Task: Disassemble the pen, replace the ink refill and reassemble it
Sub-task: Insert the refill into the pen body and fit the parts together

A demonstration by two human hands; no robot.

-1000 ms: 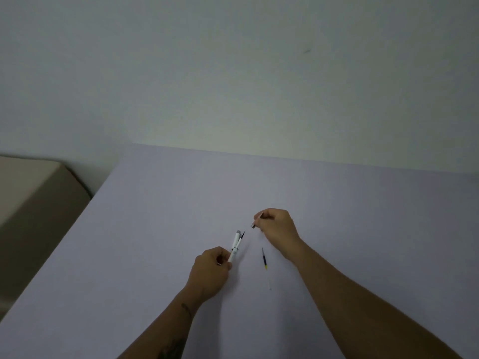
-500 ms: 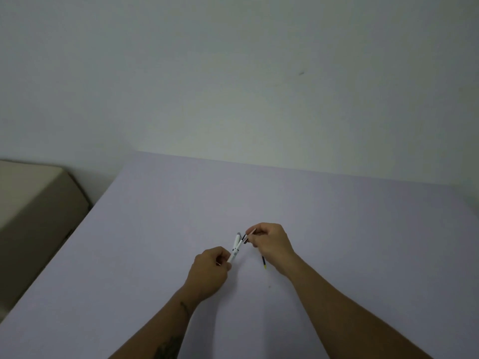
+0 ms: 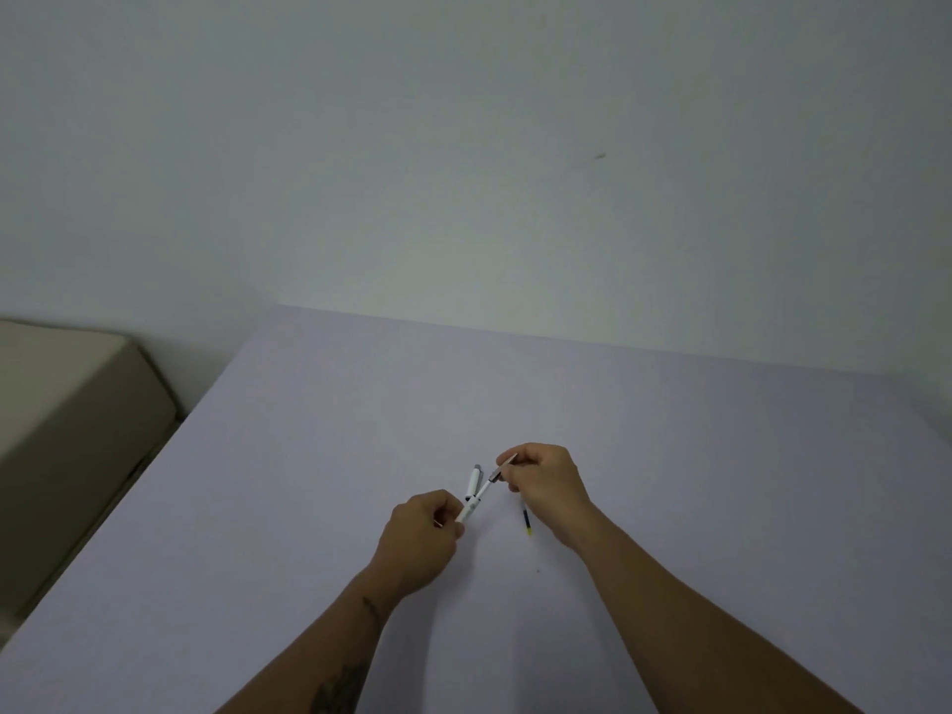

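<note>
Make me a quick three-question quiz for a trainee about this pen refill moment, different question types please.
1. True or false: the left hand holds the white pen barrel.
2. Multiple choice: where is the spare refill with the yellow end? A) in the left hand B) lying on the table beside the right wrist C) inside the barrel
3. Fill in: the right hand pinches a thin ____ whose lower end meets the barrel's open end.

Key
1. True.
2. B.
3. Refill; how far it has gone in cannot be told.
</note>
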